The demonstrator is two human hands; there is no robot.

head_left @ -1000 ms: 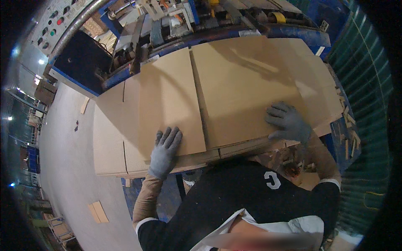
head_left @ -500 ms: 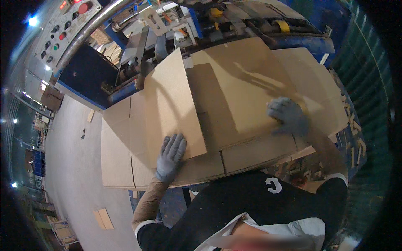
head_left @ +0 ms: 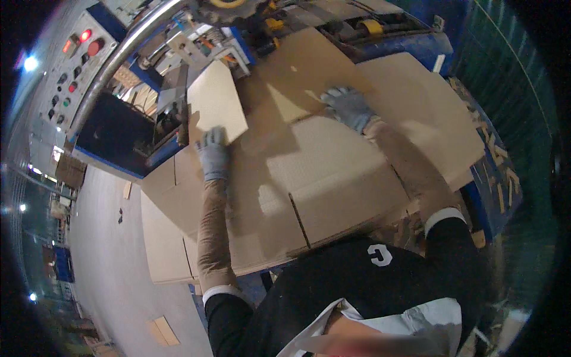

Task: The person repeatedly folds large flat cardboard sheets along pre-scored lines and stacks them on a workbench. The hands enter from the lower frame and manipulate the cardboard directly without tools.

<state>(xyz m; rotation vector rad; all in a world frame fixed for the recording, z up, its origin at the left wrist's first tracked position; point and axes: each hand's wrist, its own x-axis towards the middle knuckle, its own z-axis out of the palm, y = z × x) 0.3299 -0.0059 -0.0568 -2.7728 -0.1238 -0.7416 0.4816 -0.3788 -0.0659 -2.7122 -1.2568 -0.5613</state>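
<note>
A brown cardboard sheet lies partly under the front of a blue machine [head_left: 160,122]. Its left flap [head_left: 215,98] tilts up, and its wider right panel [head_left: 312,62] reaches in under the machine parts. My left hand [head_left: 213,156], in a grey glove, rests with fingers stretched out at the flap's near edge. On the near edge of the right panel, my gloved right hand [head_left: 350,109] lies with fingers spread. Beneath both hands is a stack of flat, slotted cardboard sheets [head_left: 339,178]. The sheet's far edge is hidden by the machine.
A control panel [head_left: 74,74] with buttons and a red knob stands at the upper left, behind a bent metal rail [head_left: 128,50]. Cardboard offcuts [head_left: 499,172] lie at the right beside a green curtain [head_left: 511,89]. A cardboard piece [head_left: 162,331] lies on the floor.
Both hands have moved forward, away from my body, and the cardboard sheet has slid farther into the machine. The right hand has also shifted left. The view has tilted slightly.
</note>
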